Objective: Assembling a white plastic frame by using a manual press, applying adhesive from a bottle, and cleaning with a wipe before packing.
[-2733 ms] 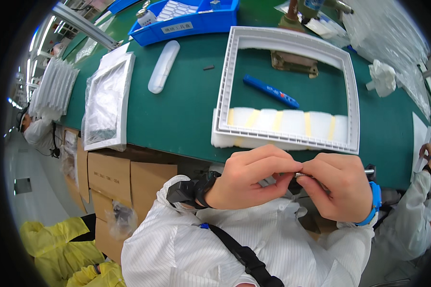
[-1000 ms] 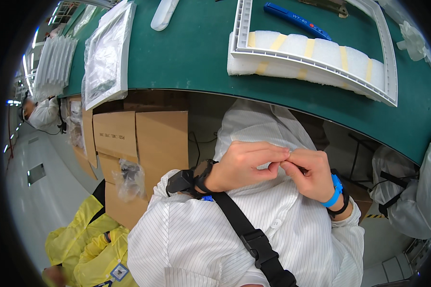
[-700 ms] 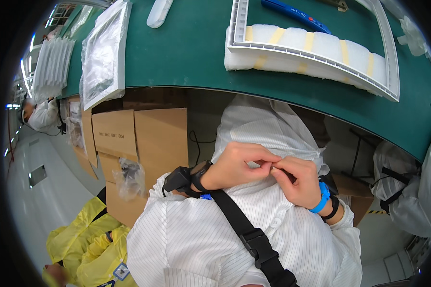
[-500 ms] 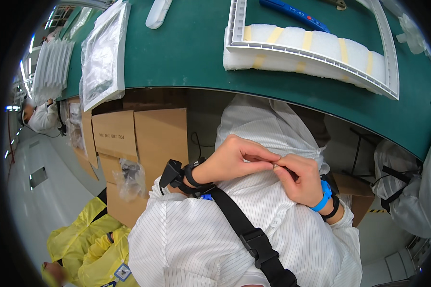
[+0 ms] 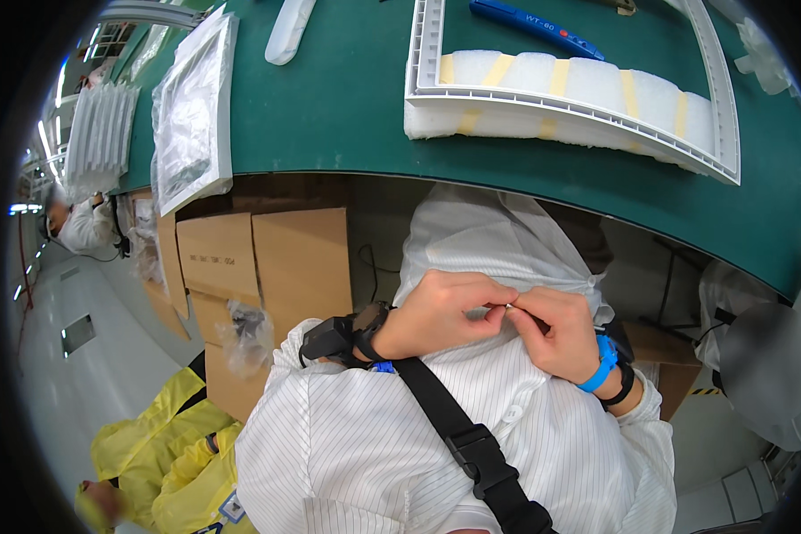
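Note:
My left hand point(image 5: 448, 309) and my right hand point(image 5: 556, 331) meet in front of my body, below the bench edge. Both are closed in a pinch, with fingertips almost touching. A tiny pale piece point(image 5: 509, 308) shows between the fingertips, too small to name. Beyond them on the bench, a white rectangular frame point(image 5: 426, 49) rests on a white foam block point(image 5: 587, 78) with yellow tape strips. Inside the frame's outline lies a blue pen-shaped tool point(image 5: 534, 28). Neither hand touches these things.
The green bench point(image 5: 329, 116) spans the view ahead. At its left lies a plastic-wrapped white frame point(image 5: 222, 107), near a stack of white parts point(image 5: 102, 138). Cardboard boxes point(image 5: 303, 258) stand below. A person in yellow point(image 5: 173, 454) is at lower left, another person in white point(image 5: 87, 224) farther off.
My hands stay pinched together at nearly the same place, with a slight shift of the left hand and its fingers. The bench and its things sit slightly lower and farther left in view.

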`<state>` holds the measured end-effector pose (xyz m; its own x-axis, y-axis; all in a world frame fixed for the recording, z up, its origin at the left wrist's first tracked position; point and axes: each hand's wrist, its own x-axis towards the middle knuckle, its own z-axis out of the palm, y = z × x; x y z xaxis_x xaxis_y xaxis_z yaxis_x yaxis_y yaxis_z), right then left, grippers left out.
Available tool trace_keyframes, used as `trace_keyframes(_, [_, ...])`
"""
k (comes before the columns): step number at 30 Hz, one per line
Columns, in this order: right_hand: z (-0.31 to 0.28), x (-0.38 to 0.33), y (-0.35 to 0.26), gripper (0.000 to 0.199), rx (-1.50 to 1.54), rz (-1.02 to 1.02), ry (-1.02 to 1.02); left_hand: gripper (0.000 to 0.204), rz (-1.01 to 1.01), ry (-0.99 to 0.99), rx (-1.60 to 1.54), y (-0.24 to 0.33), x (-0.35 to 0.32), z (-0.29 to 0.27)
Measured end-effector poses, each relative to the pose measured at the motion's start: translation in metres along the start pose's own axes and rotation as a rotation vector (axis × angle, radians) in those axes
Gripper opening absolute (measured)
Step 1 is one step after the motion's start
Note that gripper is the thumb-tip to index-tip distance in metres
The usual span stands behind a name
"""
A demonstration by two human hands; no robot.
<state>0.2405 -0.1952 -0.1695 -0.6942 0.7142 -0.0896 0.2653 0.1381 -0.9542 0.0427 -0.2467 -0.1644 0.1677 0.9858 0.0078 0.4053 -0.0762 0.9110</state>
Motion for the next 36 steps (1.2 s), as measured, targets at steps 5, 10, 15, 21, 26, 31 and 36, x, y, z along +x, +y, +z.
trace_keyframes(5, [0.006, -0.004, 0.000, 0.010, 0.013, 0.035, 0.015, 0.019, -0.019, 0.001, -0.023, -0.004, -0.003, 0.003])
trace_keyframes(10, [0.008, -0.009, 0.004, 0.008, 0.003, -0.016, -0.029, 0.019, -0.146, -0.076, -0.127, -0.007, -0.003, 0.003])
trace_keyframes(15, [0.006, -0.007, 0.001, 0.008, 0.028, 0.014, -0.005, 0.016, -0.321, -0.159, -0.349, -0.007, 0.005, -0.008])
trace_keyframes(21, [0.004, -0.007, 0.007, 0.009, 0.032, -0.026, -0.062, 0.016, -0.380, -0.262, -0.350, -0.005, 0.009, -0.015])
trace_keyframes(26, [-0.001, -0.007, 0.015, 0.009, -0.007, -0.092, -0.149, 0.022, -0.326, -0.336, -0.254, -0.006, 0.010, -0.013])
trace_keyframes(31, [-0.009, -0.004, 0.020, 0.011, -0.040, -0.084, -0.217, 0.018, -0.355, -0.316, -0.203, 0.004, 0.015, -0.008])
trace_keyframes(36, [-0.019, -0.001, 0.027, 0.012, -0.045, -0.102, -0.225, 0.014, -0.363, -0.307, -0.154, 0.010, 0.025, -0.006])
